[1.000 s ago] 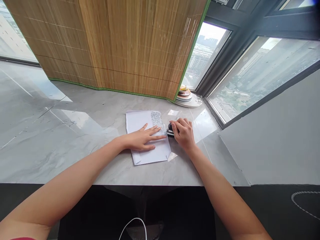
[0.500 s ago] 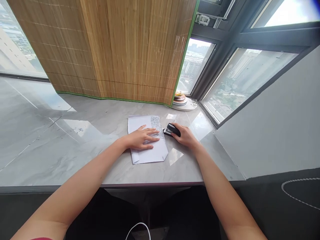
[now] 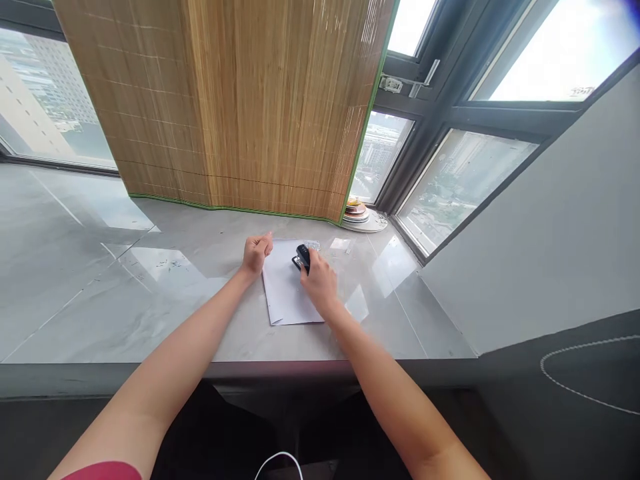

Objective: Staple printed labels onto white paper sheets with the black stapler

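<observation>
White paper sheets (image 3: 287, 297), with a folded lower-left corner, lie on the grey marble-look ledge. My left hand (image 3: 256, 255) is closed at their upper-left corner, fingers curled round the edge; the exact grip is partly hidden. My right hand (image 3: 320, 279) is wrapped round a black stapler (image 3: 302, 257) over the upper part of the sheets. The stapler's nose points up and left, toward my left hand. A patch of dense dark printing or writing (image 3: 313, 245) shows at the top right of the paper, partly covered by the stapler and hand.
Behind the paper hangs a bamboo blind (image 3: 250, 120) with green edging. A stack of plates (image 3: 364, 221) stands in the corner by the window. The ledge's front edge (image 3: 280, 362) runs close to my body, and a white wall (image 3: 500, 247) rises on the right.
My left hand has gone from lying flat on the paper to closed at its upper-left corner. My right hand has carried the stapler left from the paper's right edge to over the sheets.
</observation>
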A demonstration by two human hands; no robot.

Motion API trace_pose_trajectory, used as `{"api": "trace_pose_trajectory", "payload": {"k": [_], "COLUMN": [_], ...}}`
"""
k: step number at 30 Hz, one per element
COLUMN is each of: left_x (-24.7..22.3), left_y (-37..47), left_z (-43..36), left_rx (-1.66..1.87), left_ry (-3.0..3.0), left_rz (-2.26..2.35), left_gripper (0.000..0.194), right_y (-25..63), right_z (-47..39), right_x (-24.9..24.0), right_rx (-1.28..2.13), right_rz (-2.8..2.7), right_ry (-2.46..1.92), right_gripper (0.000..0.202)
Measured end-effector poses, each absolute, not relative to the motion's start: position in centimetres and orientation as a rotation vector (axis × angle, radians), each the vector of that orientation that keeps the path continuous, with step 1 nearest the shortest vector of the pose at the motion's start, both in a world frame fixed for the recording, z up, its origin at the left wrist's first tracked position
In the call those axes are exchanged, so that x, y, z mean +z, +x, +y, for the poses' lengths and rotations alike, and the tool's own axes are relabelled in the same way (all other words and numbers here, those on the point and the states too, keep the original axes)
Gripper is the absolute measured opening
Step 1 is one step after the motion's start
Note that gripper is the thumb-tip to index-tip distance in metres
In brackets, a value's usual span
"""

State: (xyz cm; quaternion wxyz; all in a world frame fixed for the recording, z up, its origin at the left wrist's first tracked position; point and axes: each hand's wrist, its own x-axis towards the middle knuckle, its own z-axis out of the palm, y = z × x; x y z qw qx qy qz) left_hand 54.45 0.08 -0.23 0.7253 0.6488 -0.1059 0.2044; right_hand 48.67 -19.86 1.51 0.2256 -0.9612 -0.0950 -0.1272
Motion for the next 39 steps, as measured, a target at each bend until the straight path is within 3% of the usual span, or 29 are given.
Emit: {"api": "trace_pose_trajectory", "payload": {"k": [5, 18, 23, 26, 28, 33, 39], "left_x": [-0.2, -0.4, -0.3, -0.1, 0.1, 0.4, 1.2], "left_y": [54.4, 54.7, 54.7, 54.5, 54.3, 54.1, 54.4], "left_z": [-0.1, -0.2, 0.0, 0.2, 0.2, 0.4, 4.7], "left_rx": [0.443, 0.451, 0.351, 0.206, 0.139, 0.013, 0.126], "left_ry": [1.411, 1.390, 1.355, 1.343, 1.344, 1.314, 1.053], "left_rz": [-0.249, -0.222, -0.238, -0.296, -0.309, -0.304, -0.252], "left_gripper": [0.062, 0.061, 0.065, 0.068, 0.068, 0.068, 0.069], "right_y": [45.8, 41.2, 44.7, 49.8, 53.4, 58.0, 58.9], "right_z": [-16.1, -30.3, -33.7, -35.0, -34.7, -32.0, -26.7], "right_x": [0.4, -0.9, 0.4, 1.5, 1.2, -1.9, -2.8], "right_rx": [-0.288, -0.383, -0.554, -0.715, -0.531, -0.005, 0.050], "right_rz": [-0.318, 0.006, -0.109, -0.051, -0.132, -0.265, -0.289], "right_ry": [-2.719, -2.737, -2.507, -2.387, -2.500, -2.906, -2.967], "right_gripper": [0.020, 0.037, 0.049, 0.042, 0.041, 0.059, 0.064]}}
